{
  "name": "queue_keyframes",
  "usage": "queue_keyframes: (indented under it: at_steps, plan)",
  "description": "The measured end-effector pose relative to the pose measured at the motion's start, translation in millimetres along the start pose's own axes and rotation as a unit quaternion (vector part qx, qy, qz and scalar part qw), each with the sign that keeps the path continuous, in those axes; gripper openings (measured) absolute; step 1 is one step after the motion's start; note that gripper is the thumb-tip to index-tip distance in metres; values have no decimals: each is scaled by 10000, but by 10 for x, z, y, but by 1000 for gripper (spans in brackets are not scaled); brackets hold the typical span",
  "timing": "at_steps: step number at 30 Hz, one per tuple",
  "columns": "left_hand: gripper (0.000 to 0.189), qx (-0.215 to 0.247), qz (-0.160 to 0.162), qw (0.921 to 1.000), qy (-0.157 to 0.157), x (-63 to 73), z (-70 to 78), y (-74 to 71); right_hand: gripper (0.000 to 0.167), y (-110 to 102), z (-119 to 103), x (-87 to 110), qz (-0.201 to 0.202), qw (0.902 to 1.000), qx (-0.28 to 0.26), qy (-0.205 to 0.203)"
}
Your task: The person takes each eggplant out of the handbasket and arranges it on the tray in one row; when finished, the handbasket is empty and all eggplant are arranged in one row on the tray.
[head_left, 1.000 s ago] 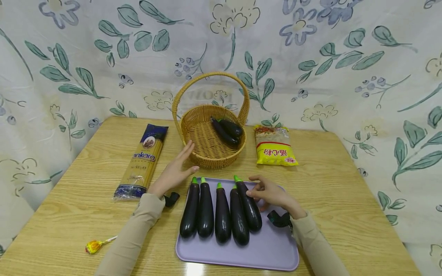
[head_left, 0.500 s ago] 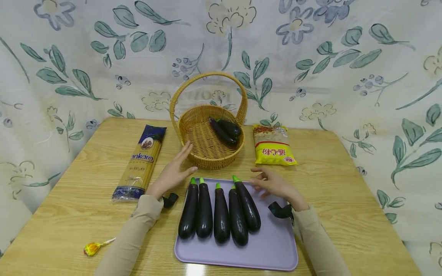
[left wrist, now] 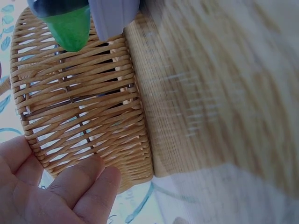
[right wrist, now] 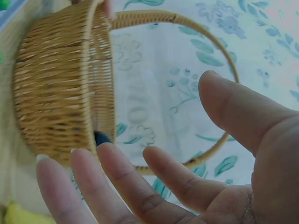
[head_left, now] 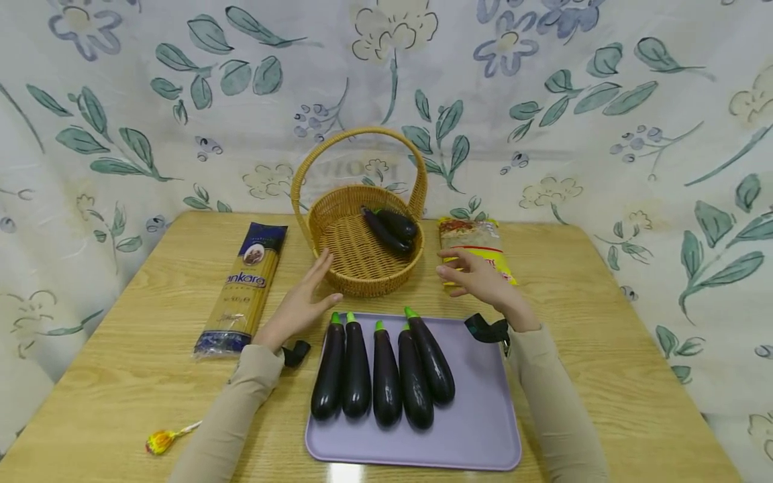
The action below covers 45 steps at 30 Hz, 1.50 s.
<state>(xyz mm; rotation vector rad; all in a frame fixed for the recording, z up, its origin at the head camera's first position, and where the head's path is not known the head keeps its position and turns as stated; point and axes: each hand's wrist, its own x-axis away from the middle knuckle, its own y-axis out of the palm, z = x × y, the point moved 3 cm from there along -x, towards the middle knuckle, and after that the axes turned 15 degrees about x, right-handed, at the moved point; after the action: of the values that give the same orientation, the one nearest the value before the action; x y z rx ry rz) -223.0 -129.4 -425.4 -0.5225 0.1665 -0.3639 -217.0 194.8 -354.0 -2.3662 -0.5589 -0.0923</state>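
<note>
A wicker basket (head_left: pixel 368 284) with a tall handle holds two dark eggplants (head_left: pixel 386 235). In front of it, several eggplants (head_left: pixel 386 386) with green stem ends lie side by side on a lilac tray (head_left: pixel 477 429). My left hand (head_left: pixel 300 310) has its fingers spread at the basket's front left side. In the left wrist view, its fingertips lie against the basket's woven wall (left wrist: pixel 84 112). My right hand (head_left: pixel 480 278) hovers with nothing in it, partly covering a yellow food packet (head_left: pixel 471 235). The right wrist view shows its fingers loosely bent, near the basket (right wrist: pixel 56 88).
A spaghetti packet (head_left: pixel 244 288) lies on the table (head_left: pixel 121 376) to the left. Nearer the front left is a wrapped lollipop (head_left: pixel 162 441). A floral cloth (head_left: pixel 241 134) hangs behind the table.
My right hand has left the rightmost eggplant on the tray and moved up and away toward the yellow packet. The left hand stays beside the basket.
</note>
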Motion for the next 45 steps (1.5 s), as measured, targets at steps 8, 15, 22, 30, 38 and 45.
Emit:
queue_keyframes:
  at_steps: [8, 15, 22, 30, 38, 45]
  plan:
    - [82, 0, 52, 10000, 11, 15, -7, -6, 54, -58, -277, -199, 1, 9999, 149, -78]
    - [81, -2, 56, 10000, 30, 3, 9, 3, 56, -96, -441, -368, 37, 9997, 228, -50]
    - [81, -15, 47, 10000, 19, 15, 7, -1, 54, -85, -560, -541, -13, 9997, 123, -218]
    - [81, -43, 76, 9999, 55, 17, 10, 4, 56, -54, -612, -699, -58, 9997, -195, -165]
    - [81, -31, 70, 9999, 97, 12, 17, -1, 55, 15, -628, -837, -94, 9999, -39, -100]
    - [81, -29, 66, 9999, 136, 23, 0, -8, 56, 64, -630, -930, -130, 9999, -13, 52]
